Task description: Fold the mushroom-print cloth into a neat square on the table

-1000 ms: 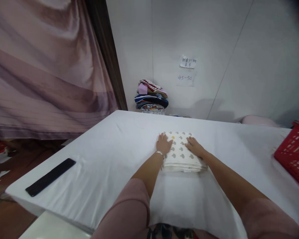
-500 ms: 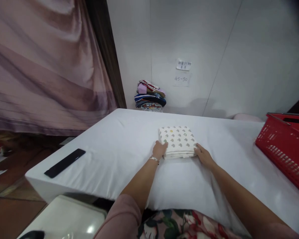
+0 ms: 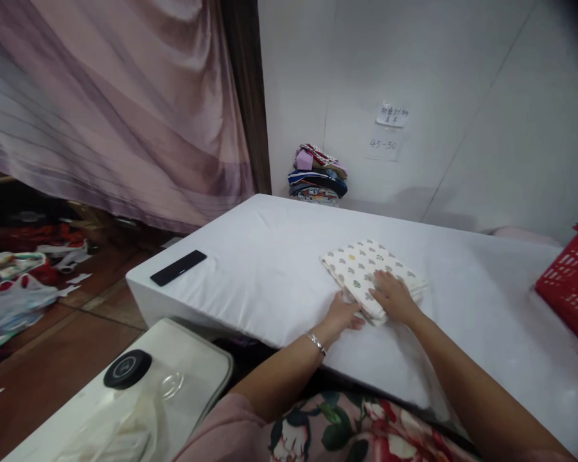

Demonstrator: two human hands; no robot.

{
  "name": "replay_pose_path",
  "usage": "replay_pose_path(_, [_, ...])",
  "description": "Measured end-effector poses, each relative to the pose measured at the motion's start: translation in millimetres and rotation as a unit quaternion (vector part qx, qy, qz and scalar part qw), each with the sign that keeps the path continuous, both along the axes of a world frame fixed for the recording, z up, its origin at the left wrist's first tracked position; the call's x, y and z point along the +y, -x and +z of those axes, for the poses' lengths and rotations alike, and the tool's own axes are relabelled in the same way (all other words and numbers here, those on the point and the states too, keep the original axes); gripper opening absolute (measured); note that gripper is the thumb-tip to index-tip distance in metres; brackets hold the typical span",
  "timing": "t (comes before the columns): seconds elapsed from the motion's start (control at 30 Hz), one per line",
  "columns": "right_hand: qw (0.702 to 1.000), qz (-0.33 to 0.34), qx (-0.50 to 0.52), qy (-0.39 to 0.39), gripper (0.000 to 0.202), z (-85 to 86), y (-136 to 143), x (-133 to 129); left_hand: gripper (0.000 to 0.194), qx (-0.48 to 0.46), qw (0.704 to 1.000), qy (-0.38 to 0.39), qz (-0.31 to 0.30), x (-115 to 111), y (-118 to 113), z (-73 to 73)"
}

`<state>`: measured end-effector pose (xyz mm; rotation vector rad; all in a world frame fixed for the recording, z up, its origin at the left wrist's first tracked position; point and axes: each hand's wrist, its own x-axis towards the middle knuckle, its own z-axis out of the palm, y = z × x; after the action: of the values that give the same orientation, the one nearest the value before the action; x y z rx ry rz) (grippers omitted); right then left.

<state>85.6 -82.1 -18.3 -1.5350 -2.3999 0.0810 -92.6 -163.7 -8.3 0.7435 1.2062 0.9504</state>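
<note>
A folded white cloth with small grey prints and a few yellow and green ones lies on the white table, turned at an angle. My right hand rests on top of its front right part, open, with fingers stretched over the fabric. At the near left edge of the cloth is my left hand, wearing a silver bracelet. Its fingers are apart, with the tips against the edge; whether any reach under the fabric is hard to see.
A black phone-like slab lies at the table's left end. On the right stands a red basket. Behind the table is a stack of folded fabrics. A white stool-like surface at front left carries a round black object.
The cloth has turned from square-on to slanted. My right hand has moved from its right side onto its top; my left hand has slid to the near edge. The view has swung left.
</note>
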Motion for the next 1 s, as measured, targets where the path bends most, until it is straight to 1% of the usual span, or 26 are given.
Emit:
replay_pose_path(0.03, [1.000,0.003,-0.013,0.013,0.050,-2.7,4,-3,0.074,0.026,1.000,-0.006,0.010,7,7,-0.1])
replay_pose_path(0.1, [0.999,0.002,-0.028,0.024,0.048,-6.9,8,-5,0.066,0.133,0.990,-0.034,0.037,24,25,-1.2])
replay_pose_path(0.13, [0.999,0.001,-0.029,0.025,0.048,-8.0,8,-6,0.061,0.206,0.976,-0.053,0.054,34,34,-1.8])
replay_pose_path(0.17, [0.999,0.000,-0.027,0.026,0.049,-8.4,7,-6,0.057,0.285,0.953,-0.071,0.072,44,43,-2.1])
replay_pose_path(0.2, [0.999,-0.001,-0.022,0.027,0.049,-8.3,6,-6,0.055,0.322,0.939,-0.084,0.091,53,52,-2.1])
replay_pose_path(0.3, [1.000,-0.006,0.010,0.020,0.049,-7.5,5,-9,0.053,0.381,0.909,-0.117,0.121,75,72,-1.0])
replay_pose_path(0.37, [0.999,-0.009,0.041,0.003,0.047,-8.9,5,-11,0.050,0.451,0.873,-0.146,0.112,86,79,-0.5])
replay_pose_path(0.47, [0.997,-0.014,0.079,-0.021,0.046,-14.1,5,-13,0.043,0.562,0.805,-0.176,0.075,99,81,-2.0])
replay_pose_path(0.53, [0.996,-0.015,0.088,-0.030,0.046,-17.9,5,-13,0.040,0.593,0.783,-0.180,0.061,108,82,-4.3])
replay_pose_path(0.6, [0.996,-0.014,0.085,-0.032,0.046,-20.6,4,-12,0.042,0.598,0.778,-0.186,0.055,116,83,-6.7])
replay_pose_path(0.73, [0.997,-0.011,0.063,-0.036,0.046,-22.4,4,-11,0.047,0.583,0.784,-0.211,0.031,129,87,-10.1])
replay_pose_path(0.83, [0.998,-0.014,0.052,-0.030,0.047,-20.9,5,-12,0.041,0.593,0.772,-0.228,0.013,135,89,-10.9])
replay_pose_path(0.93, [0.999,-0.019,0.049,-0.014,0.047,-16.6,8,-15,0.035,0.602,0.764,-0.230,0.031,138,89,-10.8])
replay_pose_path(1.0, [0.999,-0.021,0.050,-0.002,0.046,-12.5,9,-16,0.036,0.600,0.765,-0.231,0.042,139,90,-10.7])
